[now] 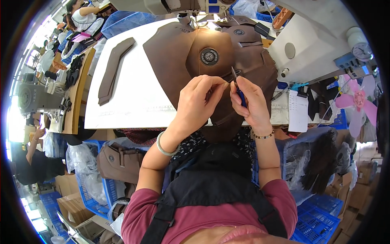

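My right hand (252, 101) is closed around a pair of blue-handled thread snips (241, 94), whose pointed metal blades aim away from me. Close beside it, the thumb and fingers of my left hand (198, 99) are pinched together; what they hold is too small to make out. Both hands are raised over a brown leather piece (162, 53), which carries a round dark badge (209, 57) on a stitched panel. More brown leather (260, 67) lies bunched to the right and hangs over the table's near edge.
The sewing machine (300, 49) stands at the right, its head at the top. A narrow brown strip (115, 71) lies on the white table (136, 87). A notepad (297, 112) and pink fan (358, 99) are at right. Blue crates (319, 217) flank me; another person (85, 18) sits far left.
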The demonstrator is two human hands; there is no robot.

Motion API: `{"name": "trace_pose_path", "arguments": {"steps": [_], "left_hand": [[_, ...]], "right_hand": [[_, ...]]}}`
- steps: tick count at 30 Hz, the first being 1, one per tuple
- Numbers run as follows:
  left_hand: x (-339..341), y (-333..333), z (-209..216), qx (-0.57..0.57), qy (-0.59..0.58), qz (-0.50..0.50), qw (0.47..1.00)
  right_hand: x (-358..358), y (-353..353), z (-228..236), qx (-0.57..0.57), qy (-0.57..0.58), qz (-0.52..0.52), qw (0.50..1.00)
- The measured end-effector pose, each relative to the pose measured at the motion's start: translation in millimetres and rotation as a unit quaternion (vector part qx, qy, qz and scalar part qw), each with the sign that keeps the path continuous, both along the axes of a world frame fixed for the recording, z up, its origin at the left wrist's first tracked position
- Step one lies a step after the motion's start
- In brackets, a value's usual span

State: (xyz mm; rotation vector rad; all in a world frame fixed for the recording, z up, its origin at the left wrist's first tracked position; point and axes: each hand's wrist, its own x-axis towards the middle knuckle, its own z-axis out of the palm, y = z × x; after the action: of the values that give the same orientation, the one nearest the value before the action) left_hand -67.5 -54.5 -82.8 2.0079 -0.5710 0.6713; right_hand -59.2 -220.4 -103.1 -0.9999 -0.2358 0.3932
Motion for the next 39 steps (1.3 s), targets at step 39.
{"name": "trace_pose_path", "arguments": {"steps": [39], "left_hand": [[28,75,49,-0.036,-0.064,0.099,0.992]], "right_hand": [[11,13,64,-0.295,-0.350,-0.136,0.879]]}}
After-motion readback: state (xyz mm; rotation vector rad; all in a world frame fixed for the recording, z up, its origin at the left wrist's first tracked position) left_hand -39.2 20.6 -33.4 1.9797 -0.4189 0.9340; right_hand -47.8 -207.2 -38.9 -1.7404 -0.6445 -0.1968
